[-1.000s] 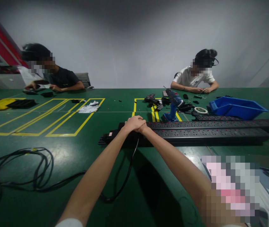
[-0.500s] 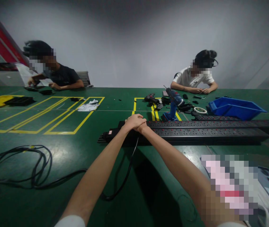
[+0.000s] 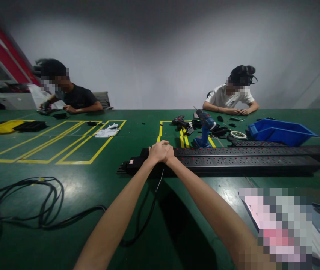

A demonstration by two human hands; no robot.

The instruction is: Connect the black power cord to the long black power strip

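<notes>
My left hand and my right hand are pressed together, fingers closed, over the left part of a long black power strip on the green table. A second long black power strip lies just behind it. What the closed fingers hold is hidden. A thin wire hangs down from under my hands toward a black cable.
A coiled black cable lies at the near left. A blue drill, a tape roll and a blue bin sit behind the strips. Yellow floor-tape boxes mark the table. Two other people sit at the far edge.
My hands stay clasped on the strip's left end. The view has tilted slightly, so everything sits a little lower in the picture.
</notes>
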